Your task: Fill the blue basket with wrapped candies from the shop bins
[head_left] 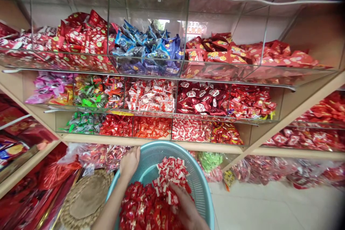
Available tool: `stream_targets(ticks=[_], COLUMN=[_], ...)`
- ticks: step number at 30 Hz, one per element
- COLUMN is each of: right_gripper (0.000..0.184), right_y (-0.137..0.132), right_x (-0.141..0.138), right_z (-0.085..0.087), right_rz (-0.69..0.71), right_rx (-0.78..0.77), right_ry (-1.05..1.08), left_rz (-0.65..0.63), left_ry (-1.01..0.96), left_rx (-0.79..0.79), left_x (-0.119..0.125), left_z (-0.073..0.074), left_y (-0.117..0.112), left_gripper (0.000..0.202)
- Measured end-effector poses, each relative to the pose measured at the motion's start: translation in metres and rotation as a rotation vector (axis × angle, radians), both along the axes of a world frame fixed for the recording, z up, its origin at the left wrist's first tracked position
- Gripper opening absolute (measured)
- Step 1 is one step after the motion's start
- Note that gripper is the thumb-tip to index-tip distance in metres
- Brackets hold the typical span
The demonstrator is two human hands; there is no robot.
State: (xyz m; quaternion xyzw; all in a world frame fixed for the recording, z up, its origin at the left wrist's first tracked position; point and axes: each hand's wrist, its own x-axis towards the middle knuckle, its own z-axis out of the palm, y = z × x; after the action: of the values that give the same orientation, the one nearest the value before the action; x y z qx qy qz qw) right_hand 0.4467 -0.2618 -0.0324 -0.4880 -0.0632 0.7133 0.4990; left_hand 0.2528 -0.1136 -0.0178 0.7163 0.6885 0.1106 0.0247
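A light-blue plastic basket (206,194) stands low in front of the shelves. My left hand (130,162) is closed over its upper-left rim. Inside lie a heap of glossy red wrapped candies (145,205) and, above them, a pile of red-and-white wrapped candies (172,172). Reaching in from the lower right, my right hand (183,199) curls around some of the red-and-white candies. Its other fingers are partly hidden among the wrappers.
Glass-divided shelves (210,147) rise ahead, filled with wrapped sweets, including blue packets (145,43). A round woven item (87,194) lies left of the basket. Bagged sweets (210,161) rest under the bottom shelf. Pale floor tiles (256,205) extend to the right.
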Motion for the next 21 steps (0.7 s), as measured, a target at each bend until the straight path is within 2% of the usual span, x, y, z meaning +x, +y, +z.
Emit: stream_targets(ticks=[2, 9, 16, 21], right_gripper=[0.029, 0.035, 0.038, 0.043], right_y=[0.001, 0.005, 0.005, 0.005], right_x=[0.001, 0.013, 0.014, 0.016], right_z=[0.002, 0.007, 0.0, -0.003], right_rz=[0.013, 0.074, 0.008, -0.102], right_rx=[-0.028, 0.069, 0.029, -0.03], right_ry=[0.039, 0.197, 0.143, 0.089], left_rz=[-0.003, -0.001, -0.004, 0.004], left_ry=[0.002, 0.015, 0.022, 0.023], left_rx=[0.002, 0.002, -0.002, -0.012], left_x=[0.0, 0.0, 0.0, 0.0], left_z=[0.0, -0.001, 0.001, 0.003], left_y=[0.0, 0.0, 0.0, -0.002], left_gripper=[0.053, 0.052, 0.051, 0.052])
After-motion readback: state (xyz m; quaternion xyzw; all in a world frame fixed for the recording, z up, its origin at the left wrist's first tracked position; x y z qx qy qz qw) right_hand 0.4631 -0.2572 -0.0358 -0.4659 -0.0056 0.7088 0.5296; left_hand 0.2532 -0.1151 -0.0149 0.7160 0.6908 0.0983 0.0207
